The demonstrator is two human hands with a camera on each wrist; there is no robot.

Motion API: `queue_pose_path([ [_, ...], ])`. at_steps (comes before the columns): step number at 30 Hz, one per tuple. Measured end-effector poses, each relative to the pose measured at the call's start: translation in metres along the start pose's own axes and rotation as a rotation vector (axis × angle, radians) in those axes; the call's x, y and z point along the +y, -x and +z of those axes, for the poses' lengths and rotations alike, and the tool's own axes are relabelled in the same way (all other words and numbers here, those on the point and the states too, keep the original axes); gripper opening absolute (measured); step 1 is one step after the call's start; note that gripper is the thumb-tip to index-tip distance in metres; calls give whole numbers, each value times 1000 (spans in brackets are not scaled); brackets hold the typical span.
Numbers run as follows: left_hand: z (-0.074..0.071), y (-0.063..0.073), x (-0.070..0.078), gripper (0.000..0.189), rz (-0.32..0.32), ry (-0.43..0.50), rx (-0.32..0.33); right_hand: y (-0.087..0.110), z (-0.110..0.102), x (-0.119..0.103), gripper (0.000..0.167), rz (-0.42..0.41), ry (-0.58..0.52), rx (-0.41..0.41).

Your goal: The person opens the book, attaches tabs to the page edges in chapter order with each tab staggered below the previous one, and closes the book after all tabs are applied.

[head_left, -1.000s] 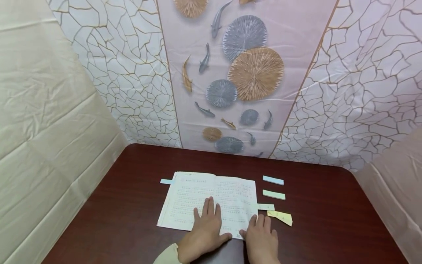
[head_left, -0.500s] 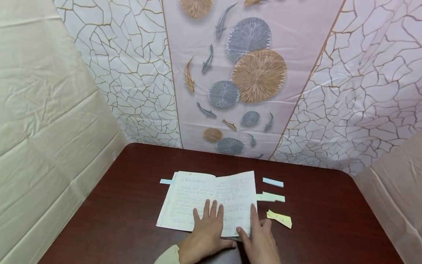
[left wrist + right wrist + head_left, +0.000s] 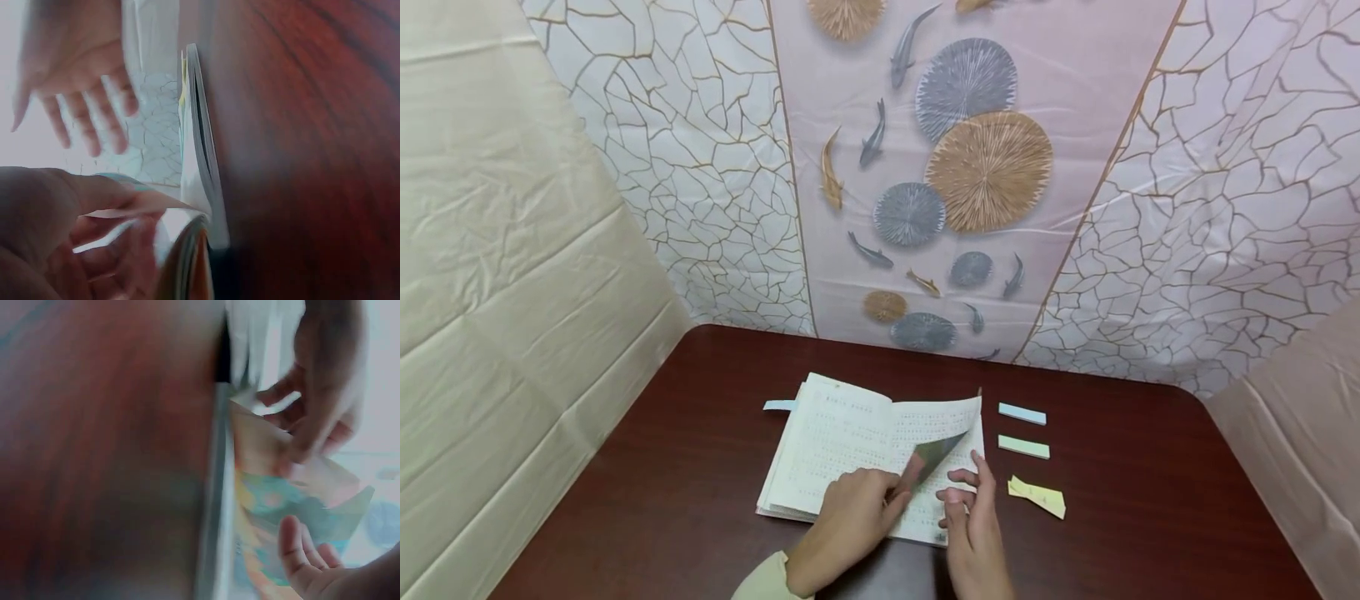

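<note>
An open book (image 3: 842,433) with printed pages lies on the dark red table. My left hand (image 3: 859,510) pinches the lower edge of a leaf between thumb and curled fingers, over the middle of the book. The leaf's colourful underside (image 3: 934,460) shows green and pinkish as it bends up to the left. Beside it, my right hand (image 3: 976,529) hovers at the book's lower right corner, fingers loosely bent and holding nothing. The right wrist view shows the coloured picture page (image 3: 281,500) between the two hands.
A blue sticky tab (image 3: 778,405) sticks out of the book's left side. To the right of the book lie a blue strip (image 3: 1022,413), a green strip (image 3: 1024,447) and fanned yellow strips (image 3: 1037,497). Patterned cloth (image 3: 925,250) hangs behind the table.
My left hand has gone from lying flat on the pages to pinching a leaf, now bent up leftward. My right hand has come off the page edge. The pale tab there is out of sight.
</note>
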State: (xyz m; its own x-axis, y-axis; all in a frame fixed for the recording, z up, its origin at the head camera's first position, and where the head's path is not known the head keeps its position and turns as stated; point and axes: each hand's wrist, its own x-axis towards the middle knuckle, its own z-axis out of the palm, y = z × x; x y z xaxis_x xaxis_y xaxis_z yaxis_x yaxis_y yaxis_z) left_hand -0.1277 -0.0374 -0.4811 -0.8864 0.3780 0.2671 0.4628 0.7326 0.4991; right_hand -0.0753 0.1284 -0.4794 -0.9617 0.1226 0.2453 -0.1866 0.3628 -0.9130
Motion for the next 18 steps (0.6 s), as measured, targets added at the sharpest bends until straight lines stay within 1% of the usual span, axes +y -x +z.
queue_pose_path([
  [2,-4,0,-5,36,-41,85,-1,-4,3,2,48,77,18,-93],
  [4,-7,2,-10,41,-68,141,11,-9,7,5,46,144,61,-219],
  [5,-9,3,-13,43,-86,161,19,-11,8,6,45,161,87,-281],
  [6,-11,5,-15,44,-104,178,27,-13,10,7,45,158,125,-337],
  [8,-16,10,-20,39,-148,204,38,-16,13,9,45,108,198,-427],
  [10,-23,17,-26,31,-192,210,36,-17,16,10,47,46,257,-493],
  [12,-29,26,-31,32,-221,194,10,-18,19,10,52,-21,320,-543],
  [13,-32,30,-34,34,-239,185,-13,-18,21,9,53,-49,352,-561],
  [15,-36,37,-39,40,-267,187,-76,-19,23,7,57,-75,420,-597],
  [18,-42,45,-46,51,-317,191,-199,-20,28,8,56,-121,541,-625],
])
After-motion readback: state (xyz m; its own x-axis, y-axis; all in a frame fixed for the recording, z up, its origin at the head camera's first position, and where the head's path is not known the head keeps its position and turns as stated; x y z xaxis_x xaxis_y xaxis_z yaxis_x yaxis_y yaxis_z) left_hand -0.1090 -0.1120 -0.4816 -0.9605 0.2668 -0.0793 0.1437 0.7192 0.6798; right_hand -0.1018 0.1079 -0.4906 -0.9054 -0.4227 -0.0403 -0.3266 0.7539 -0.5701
